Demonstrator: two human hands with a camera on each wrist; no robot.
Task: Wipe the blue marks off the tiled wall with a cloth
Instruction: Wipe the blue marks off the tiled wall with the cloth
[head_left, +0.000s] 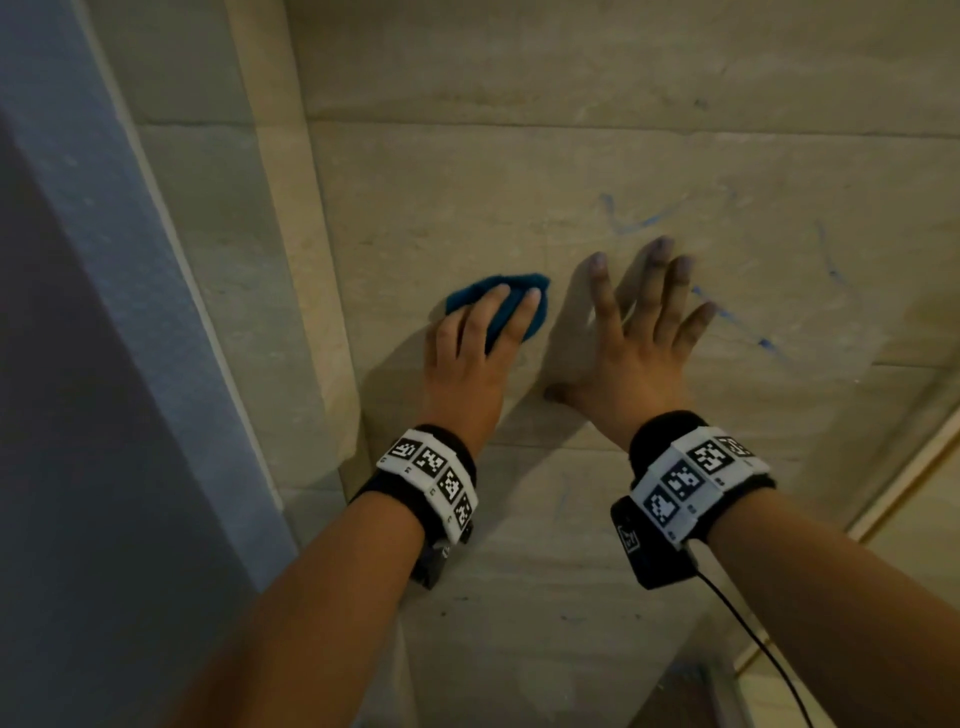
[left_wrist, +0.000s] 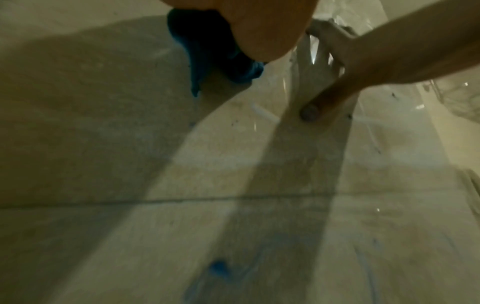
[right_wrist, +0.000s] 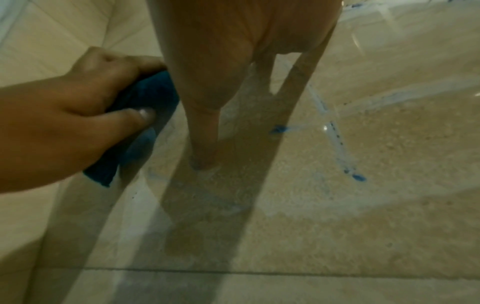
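1. The blue cloth (head_left: 498, 306) is lying bunched against the beige tiled wall (head_left: 467, 182), near the wall's left corner edge.
2. The left hand (head_left: 475, 353) is gripping it, fingers (right_wrist: 141, 115) curling round the wad.
3. The right hand (head_left: 634, 338) is resting flat on the wall just beside the cloth, its fingers spreading wide and holding nothing.
4. Blue marks (head_left: 639, 221) are showing above and right of that hand.

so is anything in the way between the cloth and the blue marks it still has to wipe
Yes. The right hand lies spread flat on the tiled wall, between the blue cloth under the left hand and the blue marks above and right of it. One streak runs from beside its fingertips.
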